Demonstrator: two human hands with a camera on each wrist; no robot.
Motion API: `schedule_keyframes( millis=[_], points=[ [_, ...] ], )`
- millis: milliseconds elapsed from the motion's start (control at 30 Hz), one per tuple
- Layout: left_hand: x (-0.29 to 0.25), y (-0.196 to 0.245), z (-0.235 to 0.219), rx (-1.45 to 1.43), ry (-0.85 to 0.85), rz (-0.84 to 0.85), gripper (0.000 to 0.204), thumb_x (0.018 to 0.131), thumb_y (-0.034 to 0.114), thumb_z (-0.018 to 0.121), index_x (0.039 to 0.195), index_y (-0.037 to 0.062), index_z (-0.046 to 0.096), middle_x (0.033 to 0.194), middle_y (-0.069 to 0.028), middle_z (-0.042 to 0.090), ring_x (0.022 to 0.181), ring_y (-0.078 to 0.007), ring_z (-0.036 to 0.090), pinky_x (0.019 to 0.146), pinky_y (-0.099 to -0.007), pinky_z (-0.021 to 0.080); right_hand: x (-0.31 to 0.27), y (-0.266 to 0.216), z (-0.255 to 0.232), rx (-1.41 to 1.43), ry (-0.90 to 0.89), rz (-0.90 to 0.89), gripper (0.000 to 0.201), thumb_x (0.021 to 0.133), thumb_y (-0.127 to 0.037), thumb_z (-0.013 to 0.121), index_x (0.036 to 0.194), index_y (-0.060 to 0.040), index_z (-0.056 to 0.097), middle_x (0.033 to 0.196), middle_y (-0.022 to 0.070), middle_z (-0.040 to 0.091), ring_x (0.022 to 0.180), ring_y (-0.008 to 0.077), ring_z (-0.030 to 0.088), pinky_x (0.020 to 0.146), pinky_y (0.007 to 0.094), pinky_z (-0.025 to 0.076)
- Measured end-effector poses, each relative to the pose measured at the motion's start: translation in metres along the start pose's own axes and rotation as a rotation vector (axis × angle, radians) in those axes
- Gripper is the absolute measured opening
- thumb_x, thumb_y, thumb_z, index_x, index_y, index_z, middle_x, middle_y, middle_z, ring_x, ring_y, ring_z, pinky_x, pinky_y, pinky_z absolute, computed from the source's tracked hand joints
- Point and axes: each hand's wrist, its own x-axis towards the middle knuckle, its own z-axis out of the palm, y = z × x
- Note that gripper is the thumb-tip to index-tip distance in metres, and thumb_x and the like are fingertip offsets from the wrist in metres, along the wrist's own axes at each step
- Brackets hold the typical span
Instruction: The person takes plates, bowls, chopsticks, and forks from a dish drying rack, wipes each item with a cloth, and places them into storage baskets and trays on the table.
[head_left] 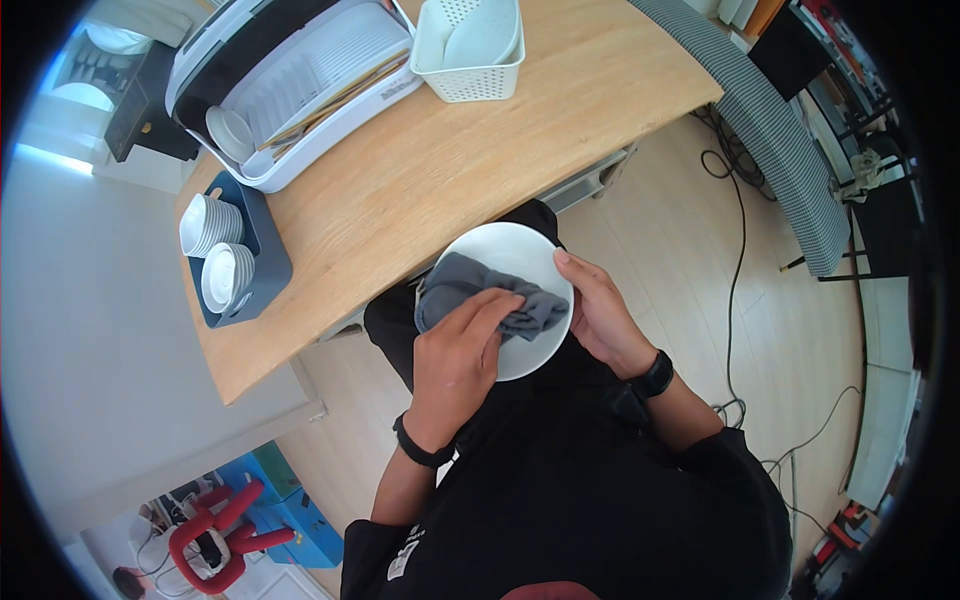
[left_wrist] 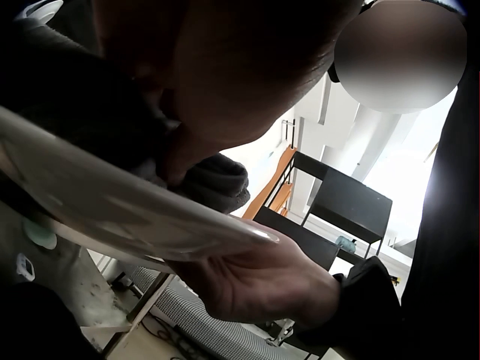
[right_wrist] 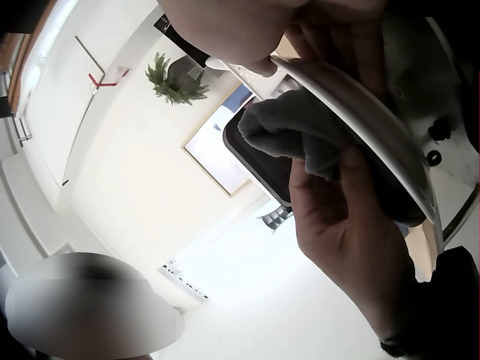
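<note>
Over the person's lap, just off the table's front edge, is a white plate (head_left: 515,245). The right hand (head_left: 595,310) grips it by its right rim, thumb at the upper edge and the fingers behind. A bunched dark grey cloth (head_left: 465,285) lies across the plate's inner face. Fingers and thumb of the left hand (head_left: 455,350) pinch this cloth against the plate. From the right wrist, the left hand (right_wrist: 337,217) shows with the cloth (right_wrist: 292,127) between thumb and fingers. In the left wrist view the right hand (left_wrist: 255,281) supports the plate (left_wrist: 127,202) from beneath its rim.
On the wooden table (head_left: 420,180) stand a white dish rack (head_left: 290,165) with chopsticks and a small dish, a white perforated basket (head_left: 470,85) holding dishes, and a blue-grey bin (head_left: 270,260) with stacked white bowls (head_left: 212,225). A checkered bench (head_left: 770,130) and cables (head_left: 740,250) lie to the right.
</note>
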Motion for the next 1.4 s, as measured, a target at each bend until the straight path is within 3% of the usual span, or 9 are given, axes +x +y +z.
schedule_keyframes(
  millis=[200,267,400,533,633,900,1033,1200,1400],
  points=[
    [-0.012,-0.016,-0.025,-0.223,0.065,-0.019,0.042,0.074,-0.013,0.061,0.112,0.0062,0.065,0.107,-0.0119,0.069,0.095,-0.0276,0.069,0.082,-0.0331,0.055,0.011,-0.036,0.008,-0.014,0.067,-0.199,0.046,0.104,-0.028,0.045,0.134,0.0065,0.048,0.131,0.0154,0.057,0.120,0.0230,0.057,0.101,0.0363,0.046],
    [-0.022,-0.034,-0.035,-0.366,0.217,-0.247,0.037,0.079,-0.013,0.061,0.113,0.0013,0.064,0.106,-0.0120,0.070,0.095,-0.0214,0.069,0.083,-0.0300,0.053,0.016,-0.058,0.015,-0.015,0.059,-0.224,0.047,0.104,-0.029,0.045,0.136,0.0061,0.046,0.134,0.0150,0.056,0.122,0.0230,0.056,0.102,0.0365,0.046],
    [-0.004,-0.072,-0.057,-0.798,0.561,-0.306,0.031,0.089,-0.005,0.062,0.120,-0.0032,0.058,0.109,-0.0105,0.068,0.096,-0.0147,0.065,0.086,-0.0269,0.050,0.034,-0.108,0.034,-0.089,0.065,-0.415,0.047,0.103,-0.028,0.047,0.136,0.0046,0.045,0.133,0.0149,0.056,0.123,0.0231,0.055,0.101,0.0368,0.047],
    [0.015,-0.144,-0.059,-1.091,0.821,-0.220,0.033,0.094,0.003,0.062,0.125,-0.0041,0.054,0.113,-0.0105,0.067,0.101,-0.0134,0.063,0.092,-0.0260,0.047,0.078,-0.161,0.038,-0.251,0.026,-0.567,0.044,0.100,-0.025,0.054,0.132,0.0041,0.048,0.128,0.0134,0.058,0.118,0.0232,0.057,0.100,0.0385,0.049],
    [0.012,-0.208,-0.047,-0.918,0.898,-0.268,0.033,0.094,0.004,0.063,0.124,-0.0054,0.053,0.115,-0.0109,0.066,0.103,-0.0142,0.062,0.093,-0.0275,0.046,0.112,-0.191,0.046,-0.339,-0.039,-0.620,0.042,0.097,-0.023,0.058,0.127,0.0047,0.051,0.123,0.0137,0.059,0.111,0.0253,0.061,0.097,0.0401,0.052],
    [0.008,-0.218,-0.038,-0.708,0.923,-0.280,0.037,0.091,0.003,0.067,0.123,-0.0084,0.052,0.113,-0.0131,0.064,0.099,-0.0131,0.061,0.086,-0.0239,0.048,0.202,-0.229,0.069,-0.556,0.089,-0.616,0.038,0.098,-0.023,0.058,0.126,0.0018,0.053,0.118,0.0131,0.060,0.105,0.0236,0.063,0.090,0.0375,0.055],
    [0.008,-0.215,-0.037,-0.706,0.902,-0.244,0.037,0.091,0.002,0.066,0.123,-0.0093,0.051,0.110,-0.0127,0.064,0.094,-0.0113,0.062,0.082,-0.0221,0.049,0.238,-0.240,0.064,-0.598,0.132,-0.560,0.038,0.096,-0.022,0.059,0.123,0.0043,0.054,0.115,0.0158,0.060,0.102,0.0289,0.064,0.088,0.0400,0.057],
    [0.009,-0.212,-0.038,-0.724,0.891,-0.257,0.036,0.092,0.002,0.066,0.123,-0.0092,0.051,0.111,-0.0123,0.065,0.093,-0.0108,0.062,0.081,-0.0217,0.048,0.253,-0.238,0.069,-0.646,0.188,-0.528,0.039,0.095,-0.020,0.059,0.123,0.0069,0.055,0.115,0.0182,0.061,0.102,0.0328,0.065,0.086,0.0406,0.058],
    [0.009,-0.212,-0.039,-0.728,0.880,-0.264,0.035,0.092,0.003,0.066,0.122,-0.0091,0.052,0.110,-0.0118,0.065,0.093,-0.0102,0.062,0.081,-0.0215,0.048,0.262,-0.233,0.069,-0.692,0.191,-0.419,0.041,0.099,-0.023,0.055,0.128,0.0053,0.050,0.116,0.0169,0.060,0.100,0.0286,0.064,0.086,0.0395,0.056]
  ],
)
